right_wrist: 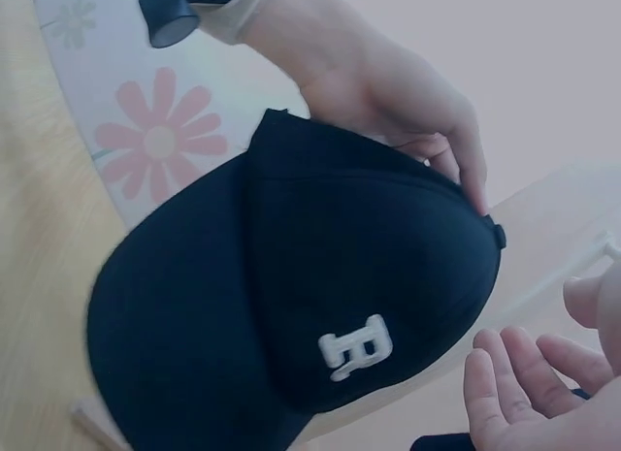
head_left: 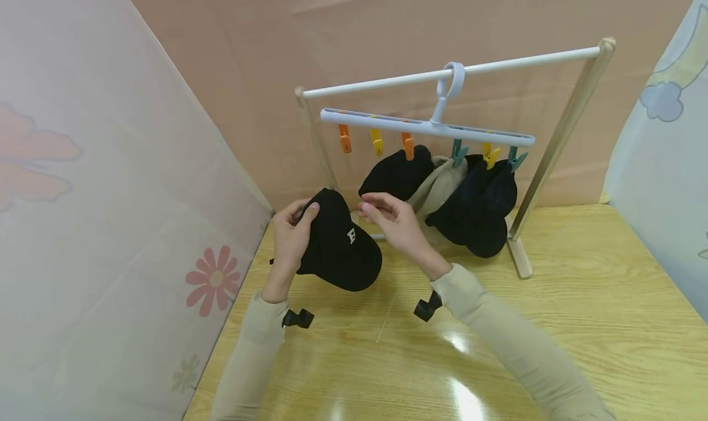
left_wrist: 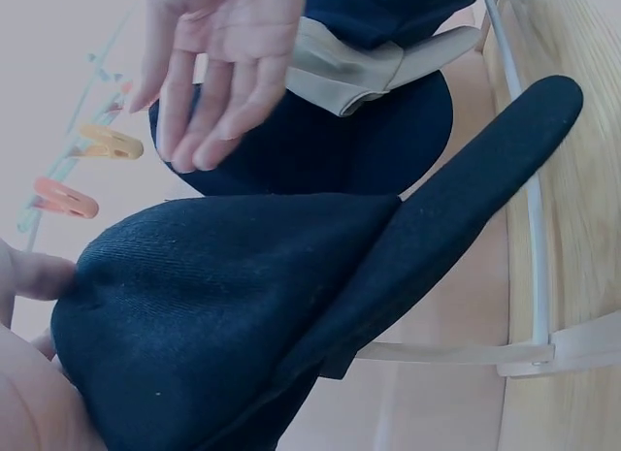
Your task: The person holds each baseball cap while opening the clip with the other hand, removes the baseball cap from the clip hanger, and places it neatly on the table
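A black baseball cap with a white letter on its front hangs from my left hand, which pinches its crown between thumb and fingers. In the right wrist view the cap's letter and brim face the camera. My right hand is just right of the cap, fingers loosely bent with nothing held; in the left wrist view that hand shows its palm. Behind it hang a dark cap, a beige cap and dark navy caps.
A white clip hanger hangs by its hook on a rack's white bar. An orange clip and a yellow clip at its left hold nothing. The rack's wooden leg stands right, on the wood-grain table. A patterned cloth borders the left.
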The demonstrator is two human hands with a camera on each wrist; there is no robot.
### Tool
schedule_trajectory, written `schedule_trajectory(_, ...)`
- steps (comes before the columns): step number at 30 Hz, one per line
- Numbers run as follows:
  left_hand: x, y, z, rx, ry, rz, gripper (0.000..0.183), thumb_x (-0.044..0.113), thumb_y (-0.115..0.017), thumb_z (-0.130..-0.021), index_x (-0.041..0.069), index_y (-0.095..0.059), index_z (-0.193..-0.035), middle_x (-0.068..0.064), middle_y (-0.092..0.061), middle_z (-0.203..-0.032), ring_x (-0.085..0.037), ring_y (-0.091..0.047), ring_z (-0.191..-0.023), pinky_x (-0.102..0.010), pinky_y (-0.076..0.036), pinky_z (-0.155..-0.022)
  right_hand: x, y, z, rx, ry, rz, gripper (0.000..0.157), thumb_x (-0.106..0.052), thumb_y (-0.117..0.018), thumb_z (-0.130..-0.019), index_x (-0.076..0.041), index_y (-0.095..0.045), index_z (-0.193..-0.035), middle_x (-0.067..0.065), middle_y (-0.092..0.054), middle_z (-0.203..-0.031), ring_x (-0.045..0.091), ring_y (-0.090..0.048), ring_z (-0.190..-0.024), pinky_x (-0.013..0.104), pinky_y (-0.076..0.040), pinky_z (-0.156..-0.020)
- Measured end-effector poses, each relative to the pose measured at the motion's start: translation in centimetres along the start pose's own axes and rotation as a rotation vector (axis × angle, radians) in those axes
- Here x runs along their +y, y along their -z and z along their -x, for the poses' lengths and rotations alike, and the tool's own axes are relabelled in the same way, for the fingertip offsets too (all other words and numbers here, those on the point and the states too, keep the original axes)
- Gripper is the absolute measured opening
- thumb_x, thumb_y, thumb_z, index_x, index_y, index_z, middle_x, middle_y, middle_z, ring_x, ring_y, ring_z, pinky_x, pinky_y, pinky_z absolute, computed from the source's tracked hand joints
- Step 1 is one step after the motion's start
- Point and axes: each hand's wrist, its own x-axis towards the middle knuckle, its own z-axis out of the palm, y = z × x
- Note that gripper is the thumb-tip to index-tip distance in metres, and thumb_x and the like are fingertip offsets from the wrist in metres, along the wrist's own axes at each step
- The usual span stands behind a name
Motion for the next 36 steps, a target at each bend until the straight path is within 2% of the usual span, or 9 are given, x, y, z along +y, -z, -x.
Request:
schedule_trajectory(4, 0.0, -0.1, 0.4, 0.016, 0.013, 0.031, 0.023, 0.015, -0.069, -0.104, 0.000, -0.079, -0.118, 0.012, -0.076, -0.089, -0.010, -0.069, -0.080, -0.022, -0.056, -0.075, 1.4, 0.5, 1.5, 0.003, 0.001, 0.052, 0.033, -0.012, -0.063, -0.109, 0.003, -0.064, -0.139, 0.025, -0.069, -0.132, 0.033, -0.071, -0.119, 0.020, -0.058, -0.097)
schedule_trajectory(10, -0.1, 0.0, 1.0, 0.056, 0.023, 0.068, 0.023, 0.013, -0.068, -0.105, -0.002, -0.077, -0.119, 0.011, -0.076, -0.091, -0.010, -0.071, -0.083, -0.022, -0.057, -0.078, 4.2, 1.0, 4.1, -0.010, -0.017, 0.084, 0.034, -0.005, -0.064, -0.107, 0.008, -0.063, -0.138, 0.029, -0.067, -0.133, 0.045, -0.068, -0.122, 0.017, -0.055, -0.098)
schedule_trajectory(16, -0.1, -0.2, 1.4, 0.090, 0.024, 0.080, 0.022, 0.012, -0.068, -0.105, -0.003, -0.078, -0.118, 0.011, -0.076, -0.092, -0.010, -0.071, -0.085, -0.022, -0.056, -0.079, 6.0, 1.4, 5.9, 0.008, -0.066, 0.122, 0.035, -0.008, -0.064, -0.107, 0.008, -0.062, -0.138, 0.031, -0.066, -0.135, 0.044, -0.066, -0.126, 0.013, -0.051, -0.099)
schedule_trajectory(19, 0.0, -0.4, 1.6, 0.103, 0.014, 0.091, 0.022, 0.011, -0.069, -0.104, -0.004, -0.077, -0.117, 0.011, -0.077, -0.091, -0.009, -0.070, -0.084, -0.022, -0.056, -0.078, 6.5, 1.6, 6.4, 0.024, -0.096, 0.122, 0.036, -0.008, -0.064, -0.108, 0.008, -0.061, -0.140, 0.031, -0.064, -0.137, 0.044, -0.065, -0.127, 0.018, -0.053, -0.102)
schedule_trajectory(22, 0.2, -0.5, 1.7, 0.110, 0.007, 0.104, 0.022, 0.009, -0.069, -0.104, -0.006, -0.077, -0.116, 0.011, -0.077, -0.090, -0.009, -0.071, -0.083, -0.022, -0.056, -0.079, 7.1, 1.6, 6.7, 0.043, -0.136, 0.133, 0.040, -0.010, -0.065, -0.107, 0.007, -0.060, -0.143, 0.029, -0.063, -0.140, 0.044, -0.065, -0.127, 0.029, -0.057, -0.103)
schedule_trajectory(25, 0.3, -0.6, 1.8, 0.116, 0.002, 0.115, 0.021, 0.009, -0.068, -0.104, -0.008, -0.077, -0.115, 0.011, -0.077, -0.089, -0.009, -0.071, -0.083, -0.022, -0.056, -0.079, 7.9, 1.4, 7.0, 0.064, -0.213, 0.150, 0.044, -0.015, -0.067, -0.107, 0.003, -0.058, -0.146, 0.025, -0.062, -0.143, 0.043, -0.065, -0.129, 0.040, -0.058, -0.100)
schedule_trajectory(28, 0.5, -0.6, 2.0, 0.123, 0.002, 0.122, 0.021, 0.008, -0.068, -0.104, -0.008, -0.076, -0.114, 0.011, -0.077, -0.088, -0.009, -0.071, -0.083, -0.022, -0.056, -0.080, 8.7, 1.1, 7.2, 0.074, -0.301, 0.146, 0.051, -0.019, -0.068, -0.107, 0.001, -0.053, -0.151, 0.024, -0.059, -0.147, 0.043, -0.063, -0.132, 0.045, -0.057, -0.101)
schedule_trajectory(32, 0.6, -0.7, 2.3, 0.133, 0.006, 0.128, 0.021, 0.009, -0.069, -0.103, -0.008, -0.076, -0.114, 0.012, -0.076, -0.087, -0.008, -0.071, -0.082, -0.022, -0.056, -0.079, 9.4, 0.7, 7.3, 0.077, -0.386, 0.116, 0.060, -0.023, -0.067, -0.107, 0.003, -0.045, -0.156, 0.023, -0.056, -0.150, 0.041, -0.061, -0.135, 0.050, -0.053, -0.108)
schedule_trajectory(36, 0.4, -0.8, 2.3, 0.140, -0.004, 0.132, 0.021, 0.009, -0.068, -0.103, -0.009, -0.076, -0.113, 0.012, -0.077, -0.086, -0.008, -0.072, -0.081, -0.022, -0.057, -0.078, 10.0, 0.6, 7.2, 0.063, -0.445, 0.023, 0.064, -0.025, -0.065, -0.108, 0.006, -0.039, -0.159, 0.027, -0.054, -0.152, 0.039, -0.063, -0.132, 0.055, -0.053, -0.111)
